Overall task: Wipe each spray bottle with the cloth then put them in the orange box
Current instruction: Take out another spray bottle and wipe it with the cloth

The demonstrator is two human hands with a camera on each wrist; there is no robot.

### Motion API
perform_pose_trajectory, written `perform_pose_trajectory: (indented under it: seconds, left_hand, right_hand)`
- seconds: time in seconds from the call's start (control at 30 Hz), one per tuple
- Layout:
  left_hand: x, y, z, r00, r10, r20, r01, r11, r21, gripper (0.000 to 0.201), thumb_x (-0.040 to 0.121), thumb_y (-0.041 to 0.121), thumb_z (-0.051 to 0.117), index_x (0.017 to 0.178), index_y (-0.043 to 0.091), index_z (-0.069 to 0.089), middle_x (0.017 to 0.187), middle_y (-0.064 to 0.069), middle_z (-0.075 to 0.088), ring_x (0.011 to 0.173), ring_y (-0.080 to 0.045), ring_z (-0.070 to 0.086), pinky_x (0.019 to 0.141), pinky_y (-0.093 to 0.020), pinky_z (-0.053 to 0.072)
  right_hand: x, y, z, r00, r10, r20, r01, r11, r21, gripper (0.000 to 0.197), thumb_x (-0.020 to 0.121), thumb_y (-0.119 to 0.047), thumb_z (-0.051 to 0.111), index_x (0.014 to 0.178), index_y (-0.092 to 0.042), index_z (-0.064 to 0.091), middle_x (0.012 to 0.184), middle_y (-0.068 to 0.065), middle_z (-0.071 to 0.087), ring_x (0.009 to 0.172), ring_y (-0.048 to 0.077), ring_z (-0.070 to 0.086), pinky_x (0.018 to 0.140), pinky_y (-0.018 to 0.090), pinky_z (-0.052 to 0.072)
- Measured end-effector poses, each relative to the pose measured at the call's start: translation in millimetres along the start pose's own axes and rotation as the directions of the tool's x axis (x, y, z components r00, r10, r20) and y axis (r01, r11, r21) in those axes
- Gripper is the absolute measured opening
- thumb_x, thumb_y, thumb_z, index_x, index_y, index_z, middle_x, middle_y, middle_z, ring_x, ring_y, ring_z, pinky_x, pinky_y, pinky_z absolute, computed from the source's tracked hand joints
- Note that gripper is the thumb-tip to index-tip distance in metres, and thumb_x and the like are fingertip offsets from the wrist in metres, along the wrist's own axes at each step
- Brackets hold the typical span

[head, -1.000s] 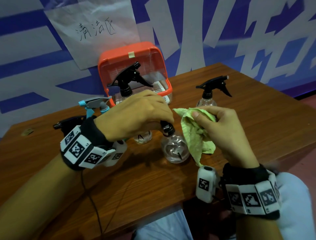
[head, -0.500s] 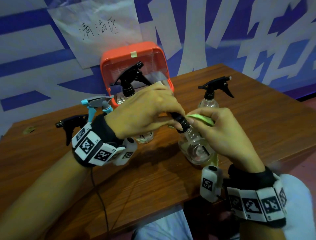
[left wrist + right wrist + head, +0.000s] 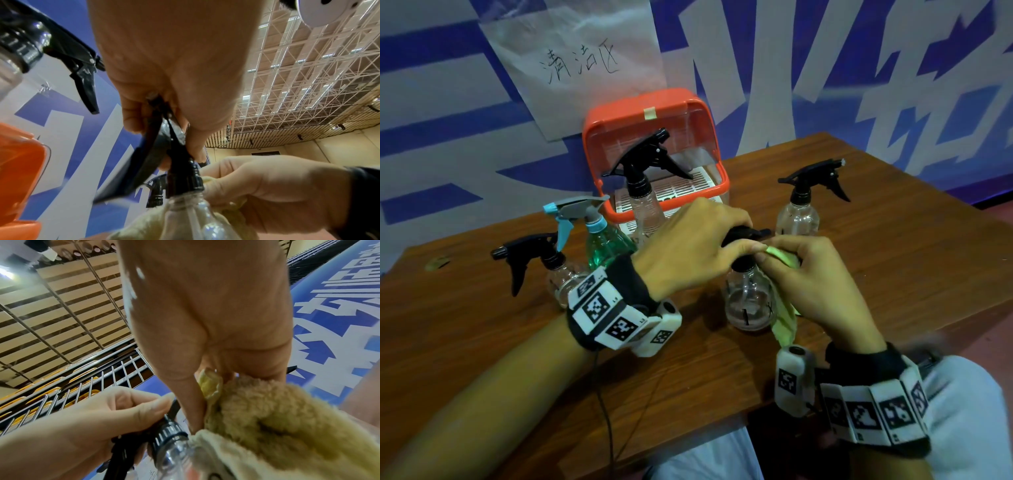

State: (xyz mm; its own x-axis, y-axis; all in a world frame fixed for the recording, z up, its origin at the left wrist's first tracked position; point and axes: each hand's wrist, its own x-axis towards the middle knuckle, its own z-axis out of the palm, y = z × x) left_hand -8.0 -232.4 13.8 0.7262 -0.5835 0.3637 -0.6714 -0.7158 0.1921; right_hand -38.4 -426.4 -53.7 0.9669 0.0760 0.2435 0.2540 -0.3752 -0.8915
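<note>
Nearest, two hands work on one clear spray bottle (image 3: 748,301) standing upright near the front edge of the wooden table (image 3: 893,260). The left hand (image 3: 688,250) curls its fingers around the bottle's black trigger head. The right hand (image 3: 815,274) grips a single yellow-green cloth (image 3: 786,325) and presses it against the bottle's neck and right side, the cloth hanging down past the bottle's base. Each wrist wears a black band with white blocks printed with square black-and-white code markers; a thin cable runs from the left one toward the table edge.

Five spray bottles can be counted in all. Behind the left wrist stand two: a small clear one with a black trigger (image 3: 541,260) and, just beside it, a green-tinted one with a grey and light-blue trigger (image 3: 602,236). Farther back, a tall clear bottle with a black trigger (image 3: 643,192) stands right in front of the orange box (image 3: 640,113). To the right, well apart from the others, stands another clear bottle with a black trigger (image 3: 799,209).

The one orange box sits at the table's far edge, its clear lid raised, a white slotted tray inside and a scrap of tape on top.

On the blue and white wall behind hangs one paper sheet (image 3: 575,61) handwritten "清洁区".
</note>
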Motion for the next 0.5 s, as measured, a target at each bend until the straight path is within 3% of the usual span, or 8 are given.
perform_pose_trajectory:
  seconds: [0.1,0.13,0.33,0.43,0.5]
  left_hand:
    - [-2.4,-1.1,7.0,0.998,-0.058,-0.026,0.058,0.998,-0.013,0.03,0.096,0.047,0.067,0.091,0.018,0.076,0.075,0.004,0.069,0.068,-0.014,0.058,0.063,-0.034,0.048]
    - [-2.3,-0.7,9.3,0.996,-0.08,-0.042,0.08,0.997,-0.015,0.031,0.095,0.047,0.067,0.09,0.018,0.075,0.074,0.003,0.069,0.067,-0.014,0.058,0.062,-0.035,0.049]
    - [-1.0,-4.7,18.9,0.982,-0.173,-0.078,0.176,0.984,0.039,0.035,0.095,0.049,0.066,0.089,0.016,0.073,0.077,0.0,0.07,0.072,-0.019,0.064,0.066,-0.042,0.056]
    - [-5.0,-6.8,13.8,0.981,-0.182,-0.067,0.186,0.981,0.051,0.034,0.098,0.051,0.061,0.096,0.019,0.075,0.084,0.002,0.073,0.079,-0.017,0.067,0.072,-0.041,0.057]
    - [-9.7,-5.0,5.1,0.986,-0.166,-0.025,0.166,0.985,0.034,0.044,0.103,0.056,0.048,0.091,0.023,0.074,0.075,0.007,0.069,0.069,-0.009,0.063,0.065,-0.034,0.051]
  right_hand:
    - [0.8,1.5,0.0,1.0,0.024,-0.01,-0.024,0.999,-0.036,0.012,0.098,-0.024,0.073,0.106,-0.025,0.082,0.092,-0.01,0.079,0.088,0.002,0.073,0.071,0.021,0.053]
    - [1.1,1.0,0.5,0.999,0.032,-0.015,-0.033,0.999,-0.043,0.013,0.098,-0.023,0.074,0.107,-0.025,0.083,0.093,-0.01,0.079,0.089,0.001,0.073,0.072,0.021,0.052]
    - [-0.5,1.9,1.8,0.989,0.132,0.072,-0.131,0.991,-0.016,0.011,0.098,-0.026,0.074,0.105,-0.024,0.083,0.093,-0.01,0.08,0.091,0.004,0.075,0.086,0.04,0.064]
    - [-1.4,1.0,-3.4,0.989,0.15,0.005,-0.15,0.988,0.044,0.008,0.097,-0.025,0.075,0.097,-0.026,0.083,0.09,-0.009,0.081,0.088,0.006,0.077,0.084,0.043,0.065]
    - [-1.8,-0.3,-6.6,0.988,0.15,-0.032,-0.147,0.986,0.083,0.012,0.096,-0.025,0.076,0.089,-0.032,0.08,0.087,-0.009,0.081,0.086,0.006,0.077,0.082,0.041,0.066]
